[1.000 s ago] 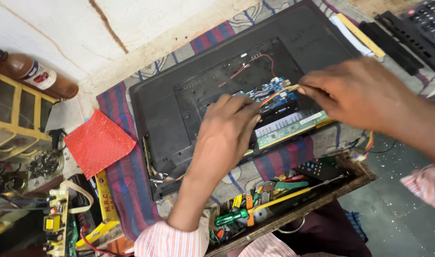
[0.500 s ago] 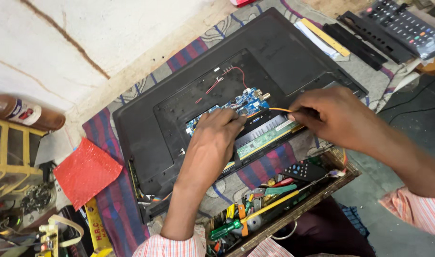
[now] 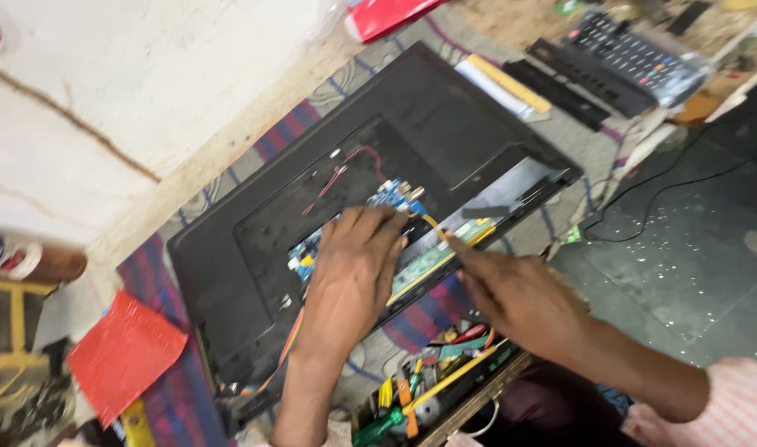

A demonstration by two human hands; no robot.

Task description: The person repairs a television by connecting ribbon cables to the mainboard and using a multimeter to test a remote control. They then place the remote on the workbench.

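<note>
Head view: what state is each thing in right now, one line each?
Television panel: face down on striped cloth, back open.
Blue circuit board: exposed, partly under left hand.
Left hand: flat on the board.
Yellow ribbon cable: pinched by right hand fingers.
Tool tray: open, full of tools.
Remote control: lying untouched.

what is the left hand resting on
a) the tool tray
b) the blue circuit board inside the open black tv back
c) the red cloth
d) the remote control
b: the left hand lies flat on the blue circuit board set in the black tv back, while the right hand pinches a yellow ribbon cable beside it.
</note>
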